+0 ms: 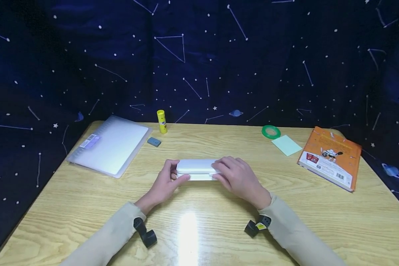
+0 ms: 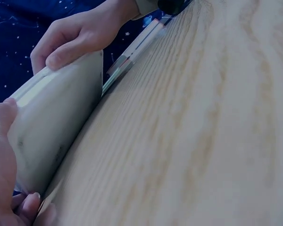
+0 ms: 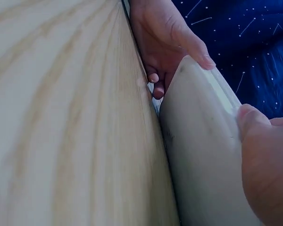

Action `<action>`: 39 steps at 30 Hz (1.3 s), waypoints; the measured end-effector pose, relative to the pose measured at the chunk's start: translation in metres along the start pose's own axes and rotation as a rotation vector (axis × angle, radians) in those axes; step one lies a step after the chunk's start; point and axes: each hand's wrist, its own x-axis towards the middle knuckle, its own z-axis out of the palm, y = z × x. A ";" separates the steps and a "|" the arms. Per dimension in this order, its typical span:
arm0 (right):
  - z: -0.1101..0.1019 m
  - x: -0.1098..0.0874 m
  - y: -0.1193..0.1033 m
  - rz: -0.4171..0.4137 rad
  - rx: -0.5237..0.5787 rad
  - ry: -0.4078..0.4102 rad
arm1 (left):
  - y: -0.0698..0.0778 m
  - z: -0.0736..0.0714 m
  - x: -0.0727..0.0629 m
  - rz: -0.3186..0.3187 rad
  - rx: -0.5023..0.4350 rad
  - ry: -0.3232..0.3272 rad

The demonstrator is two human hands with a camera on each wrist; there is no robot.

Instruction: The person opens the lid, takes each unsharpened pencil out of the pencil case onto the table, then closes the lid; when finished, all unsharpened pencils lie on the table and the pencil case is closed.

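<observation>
A white pencil case [image 1: 195, 167], a long box with rounded corners and a seam along its front, is between both hands at the middle of the table. My left hand [image 1: 167, 181] grips its left end, thumb on the front edge and fingers behind the corner. At the right end, my right hand [image 1: 237, 179] has its fingers over the lid and its thumb at the front seam. In the left wrist view the case's pale side [image 2: 61, 113] stands tilted just over the tabletop, with some dark smudges on it. The lid looks closed; what is inside is hidden.
A wooden table [image 1: 146, 236] carries a translucent folder [image 1: 119, 144] on the left, near a yellow glue stick [image 1: 162, 122] and a grey eraser [image 1: 154, 142]. Toward the right lie green tape [image 1: 270, 132], pale green sticky notes [image 1: 286, 145] and an orange book [image 1: 332, 159]. A starry dark curtain [image 1: 199, 66] hangs behind.
</observation>
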 end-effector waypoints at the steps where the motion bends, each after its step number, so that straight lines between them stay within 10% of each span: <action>1: 0.000 0.000 0.000 0.001 0.015 -0.004 | -0.001 -0.001 0.000 0.002 0.006 -0.005; 12: 0.001 0.008 0.006 -0.051 0.107 0.037 | -0.002 -0.012 -0.002 0.106 0.098 -0.005; 19: -0.010 0.021 0.026 0.034 0.061 0.094 | 0.000 -0.006 -0.001 0.053 0.219 -0.031; 30: -0.007 0.061 0.068 0.432 0.049 -0.159 | -0.002 -0.002 -0.002 0.067 0.282 -0.034; 39: 0.008 0.080 0.089 0.541 0.103 -0.339 | 0.000 -0.002 -0.002 0.077 0.417 -0.063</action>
